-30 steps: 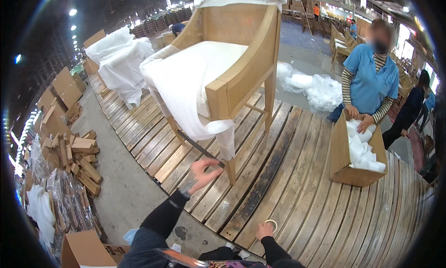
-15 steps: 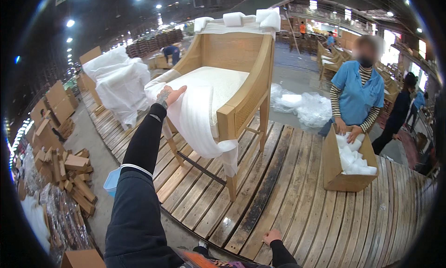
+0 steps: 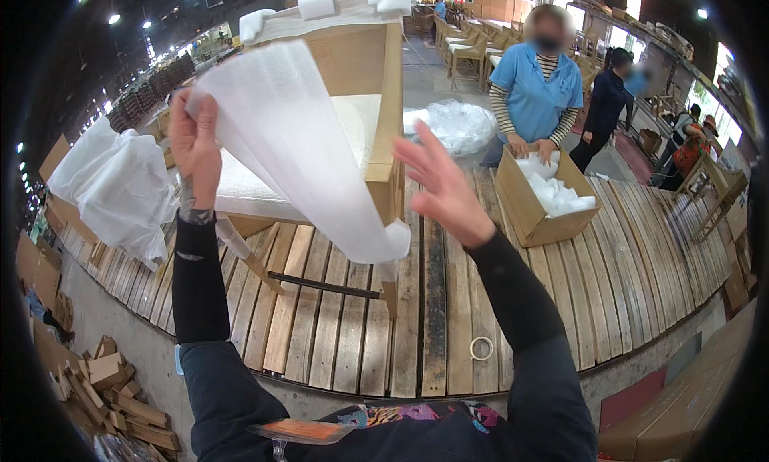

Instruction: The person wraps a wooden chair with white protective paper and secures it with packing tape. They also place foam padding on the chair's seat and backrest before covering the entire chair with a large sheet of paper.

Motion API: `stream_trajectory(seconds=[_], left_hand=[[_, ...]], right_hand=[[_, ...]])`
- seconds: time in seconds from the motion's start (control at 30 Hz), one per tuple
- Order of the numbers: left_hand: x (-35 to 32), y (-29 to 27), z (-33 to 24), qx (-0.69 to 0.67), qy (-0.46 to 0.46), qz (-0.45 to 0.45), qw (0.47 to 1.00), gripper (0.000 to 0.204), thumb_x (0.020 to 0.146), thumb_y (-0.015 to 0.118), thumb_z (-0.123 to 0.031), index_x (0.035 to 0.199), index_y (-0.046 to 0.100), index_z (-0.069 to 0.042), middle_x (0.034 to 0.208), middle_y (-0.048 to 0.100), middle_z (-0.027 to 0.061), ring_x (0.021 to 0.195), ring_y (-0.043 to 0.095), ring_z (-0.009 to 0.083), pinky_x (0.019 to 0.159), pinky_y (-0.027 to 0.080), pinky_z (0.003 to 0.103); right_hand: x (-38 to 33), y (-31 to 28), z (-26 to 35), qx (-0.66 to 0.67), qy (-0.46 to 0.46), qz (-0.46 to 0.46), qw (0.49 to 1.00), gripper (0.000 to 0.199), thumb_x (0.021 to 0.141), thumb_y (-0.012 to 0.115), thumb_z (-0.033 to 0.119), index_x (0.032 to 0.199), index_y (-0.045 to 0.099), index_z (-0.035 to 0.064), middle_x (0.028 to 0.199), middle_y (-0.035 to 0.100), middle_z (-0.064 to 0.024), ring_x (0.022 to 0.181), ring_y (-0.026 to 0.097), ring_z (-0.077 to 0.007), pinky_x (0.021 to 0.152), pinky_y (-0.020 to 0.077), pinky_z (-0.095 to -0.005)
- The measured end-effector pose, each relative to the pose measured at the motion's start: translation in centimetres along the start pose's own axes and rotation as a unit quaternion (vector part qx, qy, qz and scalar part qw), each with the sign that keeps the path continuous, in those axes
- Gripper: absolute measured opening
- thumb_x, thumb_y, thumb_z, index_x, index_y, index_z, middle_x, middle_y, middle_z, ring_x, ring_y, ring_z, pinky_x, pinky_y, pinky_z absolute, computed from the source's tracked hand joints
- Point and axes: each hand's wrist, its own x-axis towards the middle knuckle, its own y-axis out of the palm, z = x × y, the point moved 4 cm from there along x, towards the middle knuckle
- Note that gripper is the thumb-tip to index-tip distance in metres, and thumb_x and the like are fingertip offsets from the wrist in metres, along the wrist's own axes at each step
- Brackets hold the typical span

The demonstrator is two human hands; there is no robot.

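A light wooden armchair point(image 3: 390, 102) with a pale padded seat stands on the slatted platform before me. Pinched between the thumb and fingers of my left hand point(image 3: 199, 138) is one end of a white foam sheet point(image 3: 280, 134). The sheet stretches down across the chair's front to the top of its near right leg, where it wraps round. My right hand point(image 3: 448, 194) is open beside the chair's right arm, fingers apart and holding nothing. White foam pads point(image 3: 318, 6) sit along the chair's top rail. A roll of tape point(image 3: 481, 348) lies on the slats below my right forearm.
A person in a blue shirt point(image 3: 537, 94) has both hands in a cardboard box point(image 3: 537, 218) of white foam at the right. Left of the chair stands a piece draped in white wrap point(image 3: 116, 186). Clear plastic point(image 3: 456, 128) lies behind; wood scraps point(image 3: 120, 398) lie lower left.
My left hand has lifted the foam sheet's end up from the chair's front. My right hand has risen from the slats, where the tape roll now shows. The view has swung right.
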Motion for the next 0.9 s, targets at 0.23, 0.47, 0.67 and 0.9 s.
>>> stream_trajectory(seconds=[0.23, 0.47, 0.67, 0.9], left_hand=[[1.4, 8.4, -10.6, 0.22, 0.215, 0.096, 0.947, 0.015, 0.092, 0.064, -0.011, 0.101, 0.057, -0.001, 0.091, 0.063, 0.006, 0.074, 0.064, 0.0174, 0.066, 0.05, 0.028], [3.7, 10.2, -10.1, 0.347, 0.134, -0.01, 0.928, 0.016, 0.09, 0.069, -0.018, 0.092, 0.06, -0.005, 0.073, 0.064, 0.0157, 0.068, 0.067, 0.0345, 0.063, 0.051, 0.038], [4.0, 8.8, -8.5, 0.32, 0.122, -0.037, 0.939, 0.018, 0.093, 0.067, -0.02, 0.091, 0.063, -0.003, 0.073, 0.064, 0.0106, 0.067, 0.064, 0.0208, 0.066, 0.049, 0.033], [5.0, 10.8, -7.4, 0.256, 0.126, 0.002, 0.958, 0.024, 0.094, 0.068, -0.028, 0.092, 0.067, -0.004, 0.076, 0.069, 0.0092, 0.068, 0.065, 0.0164, 0.066, 0.05, 0.03]], right_hand=[[6.2, 4.5, 7.4, 0.134, 0.032, 0.093, 0.986, 0.129, 0.074, 0.084, 0.056, 0.154, 0.007, -0.0089, 0.143, 0.043, -0.0331, 0.126, 0.054, -0.0385, 0.106, 0.044, -0.0449], [1.2, 6.7, 7.4, -0.324, -0.265, -0.031, 0.908, 0.114, 0.075, 0.084, 0.051, 0.152, 0.021, -0.0048, 0.137, 0.049, -0.0324, 0.123, 0.058, -0.0364, 0.099, 0.0486, -0.0454], [1.1, 4.3, 2.1, -0.122, -0.098, -0.163, 0.974, 0.028, 0.1, 0.06, 0.027, 0.1, 0.059, -0.0008, 0.083, 0.068, -0.0135, 0.074, 0.069, -0.0213, 0.064, 0.0529, -0.0353], [3.1, -2.6, 0.0, -0.068, -0.083, -0.33, 0.938, 0.034, 0.104, 0.056, 0.029, 0.085, 0.061, 0.0013, 0.052, 0.055, -0.0012, 0.046, 0.057, -0.0091, 0.047, 0.0429, -0.0245]])
